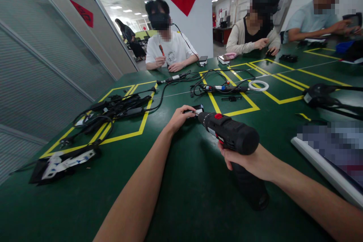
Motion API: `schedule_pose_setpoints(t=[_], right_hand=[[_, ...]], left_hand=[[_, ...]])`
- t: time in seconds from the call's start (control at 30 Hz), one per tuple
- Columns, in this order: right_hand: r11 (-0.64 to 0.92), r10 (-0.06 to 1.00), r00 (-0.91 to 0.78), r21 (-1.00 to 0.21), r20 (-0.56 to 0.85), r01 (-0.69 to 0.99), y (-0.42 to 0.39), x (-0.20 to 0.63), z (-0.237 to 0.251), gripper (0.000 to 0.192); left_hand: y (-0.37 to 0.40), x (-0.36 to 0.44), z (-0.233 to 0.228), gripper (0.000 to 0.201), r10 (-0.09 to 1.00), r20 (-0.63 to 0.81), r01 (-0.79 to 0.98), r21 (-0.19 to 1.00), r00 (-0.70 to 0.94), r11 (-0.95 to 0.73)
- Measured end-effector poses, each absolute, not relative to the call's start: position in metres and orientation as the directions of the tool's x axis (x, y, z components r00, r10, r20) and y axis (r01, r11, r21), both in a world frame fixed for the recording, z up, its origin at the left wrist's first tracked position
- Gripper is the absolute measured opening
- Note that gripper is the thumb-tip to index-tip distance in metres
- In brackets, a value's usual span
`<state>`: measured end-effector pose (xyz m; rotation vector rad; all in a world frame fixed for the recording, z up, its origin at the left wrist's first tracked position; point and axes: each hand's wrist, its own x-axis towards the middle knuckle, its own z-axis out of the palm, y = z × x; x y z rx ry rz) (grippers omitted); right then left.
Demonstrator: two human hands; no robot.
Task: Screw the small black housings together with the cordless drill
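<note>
My right hand point(241, 159) grips a black cordless drill point(229, 130) with red buttons, its fingers wrapped round the handle. The drill points away from me and to the left. Its front end meets a small dark, silver-edged block point(198, 109) on the green table. My left hand point(181, 116) is closed on the near left side of that block, thumb and fingers against it. Whether the drill's tip touches the block is too small to tell, and the drill partly hides the block.
Black cables point(121, 106) lie in a heap on the left inside yellow tape. An electric screwdriver point(224, 89) and a white ring point(258, 85) lie beyond my hands. A white-edged pad point(326, 170) is at right. Several people sit across the table point(181, 196), one holding an orange screwdriver point(161, 50).
</note>
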<state>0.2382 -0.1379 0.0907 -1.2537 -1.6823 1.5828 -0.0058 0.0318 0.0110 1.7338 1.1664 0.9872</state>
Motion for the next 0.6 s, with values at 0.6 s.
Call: schedule_pose_setpoints(t=[0.6], right_hand=[[-0.117, 0.865, -0.441, -0.951, -0.24, 0.287, -0.1393, 0.2384, 0.0899, 0.011]], left_hand=[[0.0301, -0.0046, 0.0132, 0.026, 0.955, 0.152, 0.328, 0.915, 0.255, -0.233]])
